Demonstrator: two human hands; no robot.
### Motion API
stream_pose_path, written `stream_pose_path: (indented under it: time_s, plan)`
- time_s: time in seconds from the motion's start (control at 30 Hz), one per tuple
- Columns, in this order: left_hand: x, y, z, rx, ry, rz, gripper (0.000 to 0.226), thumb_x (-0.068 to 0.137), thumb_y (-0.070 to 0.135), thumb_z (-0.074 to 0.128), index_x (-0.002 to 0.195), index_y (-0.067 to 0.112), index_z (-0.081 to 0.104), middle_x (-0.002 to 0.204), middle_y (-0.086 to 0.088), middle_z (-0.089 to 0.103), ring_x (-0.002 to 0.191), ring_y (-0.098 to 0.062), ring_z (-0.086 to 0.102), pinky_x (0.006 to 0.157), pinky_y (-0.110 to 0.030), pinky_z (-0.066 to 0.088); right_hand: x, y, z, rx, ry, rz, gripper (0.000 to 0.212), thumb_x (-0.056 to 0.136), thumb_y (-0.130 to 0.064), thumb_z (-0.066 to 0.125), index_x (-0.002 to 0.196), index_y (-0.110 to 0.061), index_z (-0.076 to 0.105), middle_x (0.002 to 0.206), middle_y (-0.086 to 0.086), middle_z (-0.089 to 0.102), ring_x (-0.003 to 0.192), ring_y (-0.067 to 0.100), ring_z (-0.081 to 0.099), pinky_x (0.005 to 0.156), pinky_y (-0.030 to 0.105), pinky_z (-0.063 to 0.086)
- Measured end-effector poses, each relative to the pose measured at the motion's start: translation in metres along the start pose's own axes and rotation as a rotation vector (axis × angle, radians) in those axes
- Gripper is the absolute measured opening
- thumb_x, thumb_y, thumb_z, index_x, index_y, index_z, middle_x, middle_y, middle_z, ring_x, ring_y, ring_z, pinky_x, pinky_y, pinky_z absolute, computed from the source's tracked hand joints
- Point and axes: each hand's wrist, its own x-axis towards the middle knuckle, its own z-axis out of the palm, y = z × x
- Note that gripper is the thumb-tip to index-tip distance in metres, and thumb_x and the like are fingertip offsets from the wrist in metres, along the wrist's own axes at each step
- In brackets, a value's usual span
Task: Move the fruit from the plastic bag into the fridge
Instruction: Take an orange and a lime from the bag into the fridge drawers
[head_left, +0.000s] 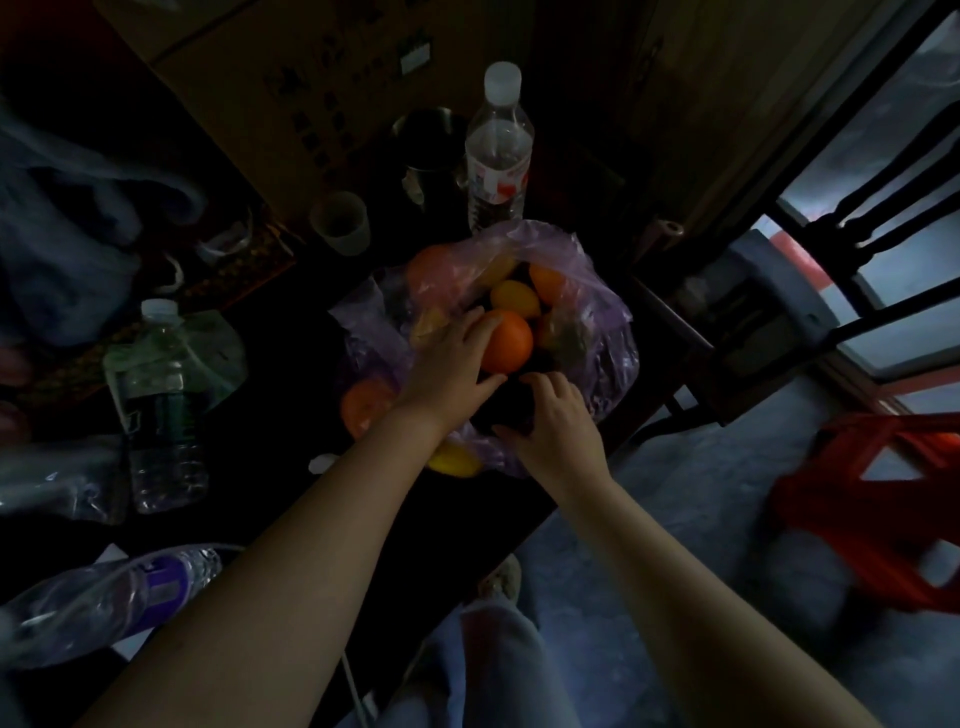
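Dimly lit room; head view only.

Plastic bag (605, 332): purple, see-through, open at the top. It sits on a dark table (280, 462), close to the table's right edge.

Fruit in the bag: a large orange (511, 340) at the centre, a yellow fruit (515, 297) just behind it, and a second orange (548, 283) further back. More fruit shows through the plastic on the left and near sides (orange and yellow in colour, kinds uncertain).

Left hand (449, 364): reaches into the bag mouth. The fingers curl over the left side of the large orange with the thumb beneath, gripping it.

Right hand (558, 428): at the bag's near rim, fingers bent over a dark patch. I cannot tell whether it pinches the plastic or anything else.

Behind the bag: an upright water bottle (498, 150) with a white cap, a metal cup (428, 143) just beside it, and a small pale cup (340, 222) to the left.

Left of the bag: a green-labelled bottle (163, 400) stands, and a purple-labelled bottle (124, 597) lies on its side.

Floor, right: a red stool (883, 509).
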Motion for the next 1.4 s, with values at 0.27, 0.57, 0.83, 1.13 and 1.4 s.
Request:
stream_pose_path:
  time_s: [0.27,0.57,0.83,1.13,1.4]
  plan:
    - [0.004,-0.001,0.012,-0.025,0.054,-0.040,0.069,0.085,0.026,0.066,0.143,0.019,0.029,0.152,-0.011,0.028,0.136,-0.033,0.031,0.107,-0.049,0.033,0.003,0.000,0.006,0.016,-0.008,0.021,0.068,0.075,-0.041,0.073,0.131,-0.015,0.043,0.127,0.004,0.050,0.117,0.023,0.047,0.090,0.032,0.043]
    - [-0.016,0.002,-0.002,-0.060,0.103,-0.013,0.069,0.087,0.025,0.065,0.144,0.017,0.026,0.152,-0.010,0.025,0.139,-0.030,0.025,0.107,-0.047,0.034,-0.004,-0.001,-0.006,0.047,0.031,-0.023,0.068,0.077,-0.036,0.072,0.134,-0.014,0.042,0.131,0.004,0.047,0.121,0.022,0.045,0.096,0.029,0.038]
    - [-0.050,0.019,-0.051,-0.016,0.189,0.034,0.072,0.088,0.032,0.063,0.146,0.024,0.023,0.152,-0.003,0.021,0.137,-0.027,0.027,0.095,-0.041,0.042,-0.022,-0.020,-0.046,0.073,0.126,-0.107,0.075,0.076,-0.034,0.075,0.138,-0.012,0.038,0.139,0.007,0.039,0.117,0.028,0.052,0.089,0.034,0.047]
    - [-0.123,0.034,-0.105,-0.203,0.329,0.161,0.069,0.080,0.026,0.072,0.138,0.029,0.034,0.141,-0.003,0.027,0.127,-0.026,0.039,0.095,-0.037,0.044,-0.082,-0.063,-0.074,0.165,0.354,-0.195,0.073,0.073,-0.024,0.078,0.135,-0.011,0.042,0.138,0.008,0.040,0.123,0.025,0.046,0.097,0.034,0.047]
    - [-0.211,0.042,-0.129,-0.224,0.319,0.303,0.068,0.076,0.028,0.074,0.134,0.032,0.039,0.136,-0.001,0.028,0.124,-0.020,0.035,0.091,-0.027,0.036,-0.182,-0.119,-0.078,0.144,0.533,-0.217,0.068,0.073,-0.019,0.076,0.133,-0.010,0.046,0.134,0.008,0.040,0.125,0.023,0.043,0.098,0.032,0.046]
